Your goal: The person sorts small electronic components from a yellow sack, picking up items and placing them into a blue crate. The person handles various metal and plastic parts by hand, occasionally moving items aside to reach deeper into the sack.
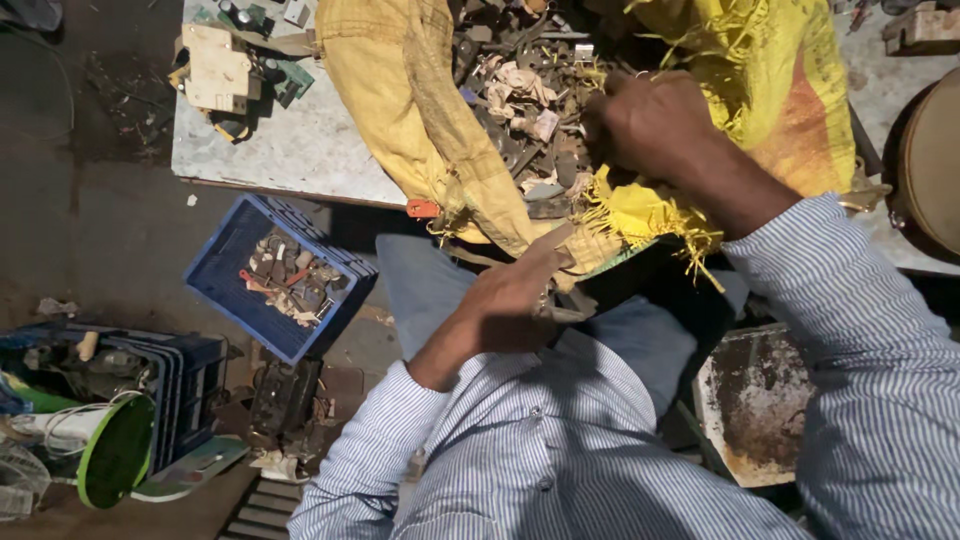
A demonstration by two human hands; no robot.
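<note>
A yellow woven sack (420, 130) lies open on a pale table (290, 150), full of several dark metal scrap parts (520, 110) and crumpled bits. My right hand (650, 120) reaches into the sack's mouth among the scrap, fingers curled; what they grip is hidden. My left hand (515, 295) pinches the sack's frayed near edge (590, 250) at the table's front, in front of my striped shirt.
A blue crate (235, 255) with small scrap pieces sits on the floor at left. A circuit board and beige block (215, 65) lie on the table's far left. A green-rimmed bucket (115, 455), dark crates and a rusty square tin (755, 400) stand around my legs.
</note>
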